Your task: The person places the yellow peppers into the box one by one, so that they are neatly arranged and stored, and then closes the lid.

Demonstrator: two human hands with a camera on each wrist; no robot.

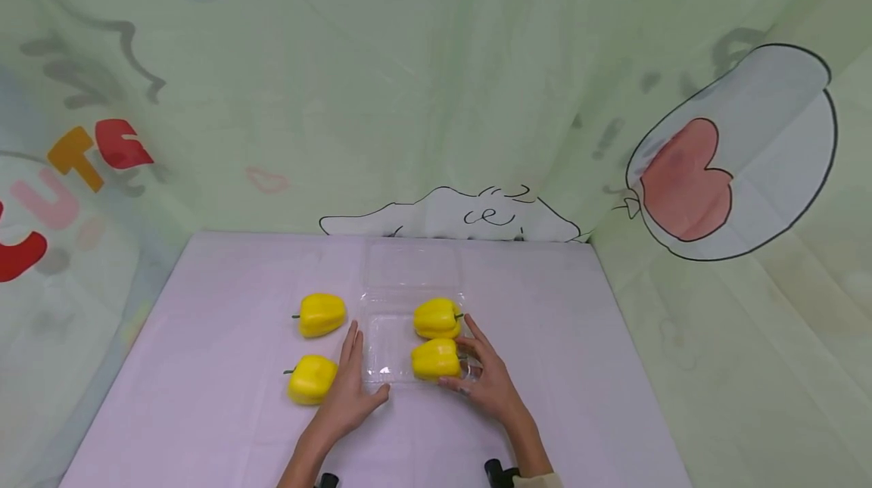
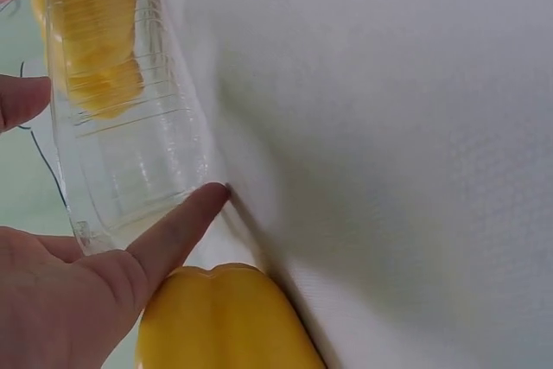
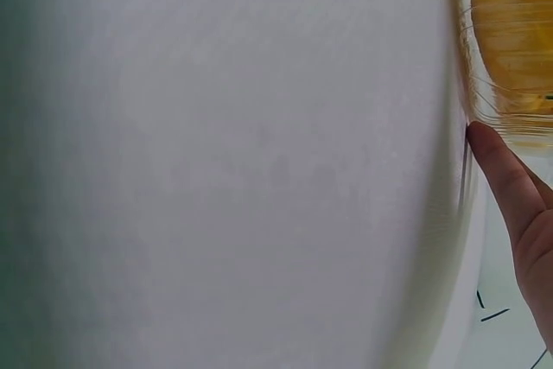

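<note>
A clear plastic clamshell box lies on the table, its lid folded back flat behind it. Two yellow bell peppers, the rear one and the front one, fill the right side of its base. My left hand stands along the box's left side with straight fingers, a fingertip right at the wall in the left wrist view. My right hand is at the right side, fingers spread by the wall and thumb near the front corner. The right wrist view shows an extended finger against the box's lower edge.
Two more yellow bell peppers sit left of the box, one farther back and one close beside my left hand. A pale cloth covers the table. Printed fabric walls rise behind and at both sides.
</note>
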